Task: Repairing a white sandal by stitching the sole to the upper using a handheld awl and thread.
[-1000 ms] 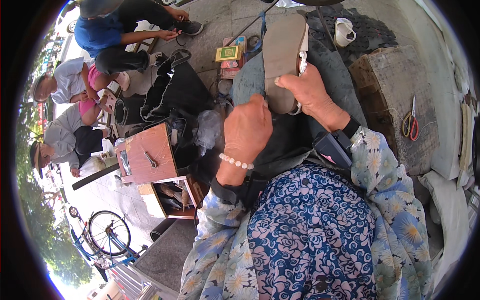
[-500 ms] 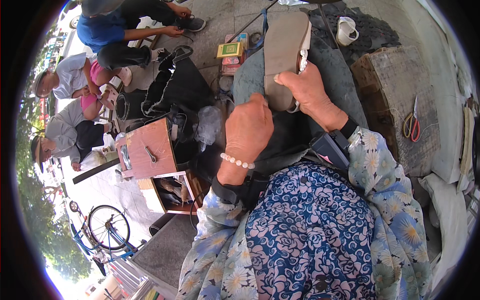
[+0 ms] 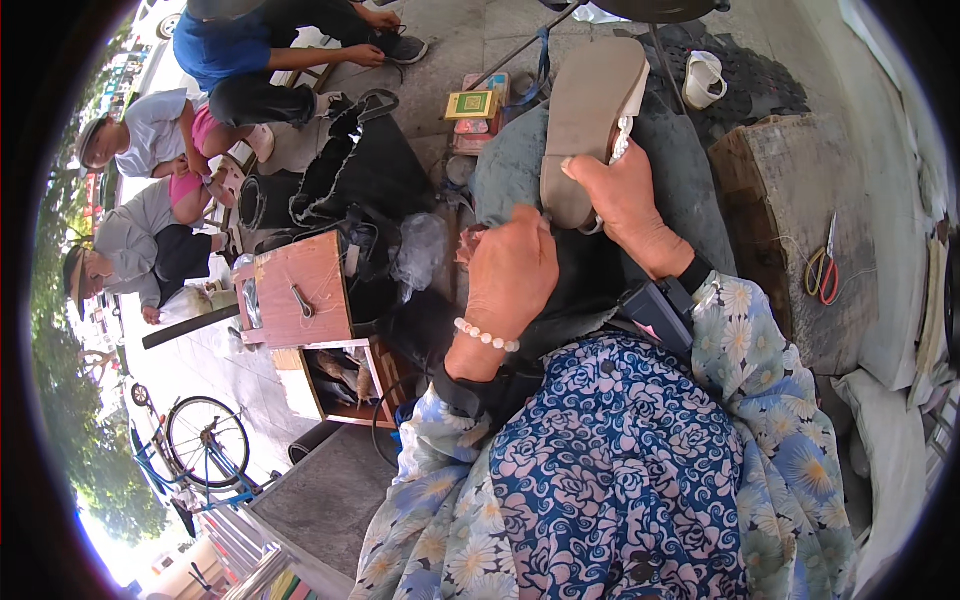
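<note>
A brown-soled sandal (image 3: 588, 120) lies sole up over the dark cloth on my lap, its white strap showing along the right edge. My right hand (image 3: 628, 200) is closed round the sandal's right side, thumb on the sole near the lower end. Beside that lower end, my left hand (image 3: 512, 268) is closed, its fingertips close to the sandal's edge. A small reddish-brown thing (image 3: 470, 243) shows at the left of this hand; its kind is unclear, and what the fingers pinch is hidden.
Scissors (image 3: 824, 265) with orange handles lie on a wooden block (image 3: 800, 180) at right. At left stands a wooden drawer box (image 3: 297, 290). A yellow-green box (image 3: 472, 105) and a white container (image 3: 704, 80) are farther off. Several people (image 3: 215, 50) sit at far left.
The whole view has shifted slightly. My left hand has turned a little, and the reddish-brown thing now shows beside it. My right hand keeps its hold on the sandal.
</note>
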Available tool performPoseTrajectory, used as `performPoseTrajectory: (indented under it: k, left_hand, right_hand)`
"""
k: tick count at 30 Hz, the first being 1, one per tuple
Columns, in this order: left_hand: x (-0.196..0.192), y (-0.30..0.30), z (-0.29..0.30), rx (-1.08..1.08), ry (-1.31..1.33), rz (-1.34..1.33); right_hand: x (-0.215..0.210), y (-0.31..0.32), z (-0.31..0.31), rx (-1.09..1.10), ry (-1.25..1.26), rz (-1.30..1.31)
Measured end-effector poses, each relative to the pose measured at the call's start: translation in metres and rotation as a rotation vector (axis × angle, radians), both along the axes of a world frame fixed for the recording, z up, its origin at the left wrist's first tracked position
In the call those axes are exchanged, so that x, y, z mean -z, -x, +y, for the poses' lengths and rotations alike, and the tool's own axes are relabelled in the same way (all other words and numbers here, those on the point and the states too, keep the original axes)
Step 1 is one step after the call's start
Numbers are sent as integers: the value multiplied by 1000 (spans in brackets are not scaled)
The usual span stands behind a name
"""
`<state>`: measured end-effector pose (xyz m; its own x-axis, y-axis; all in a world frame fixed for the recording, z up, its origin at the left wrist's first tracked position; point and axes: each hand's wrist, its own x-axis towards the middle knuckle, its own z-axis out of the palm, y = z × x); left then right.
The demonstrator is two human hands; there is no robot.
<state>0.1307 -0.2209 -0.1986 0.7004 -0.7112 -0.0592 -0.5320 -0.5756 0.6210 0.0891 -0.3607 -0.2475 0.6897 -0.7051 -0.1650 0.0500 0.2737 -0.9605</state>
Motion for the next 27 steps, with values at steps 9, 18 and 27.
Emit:
performPoseTrajectory:
  k: [9, 18, 27]
  left_hand:
    - [1, -42, -11, 16, 119, -91]
    - [1, -52, -27, 66, -1, -63]
    - [1, -51, -26, 62, 62, -11]
  right_hand:
    - [-15, 0, -7, -123, -190, -33]
    - [-16, 2, -12, -134, -160, -23]
    - [-18, 4, -10, -140, -171, -36]
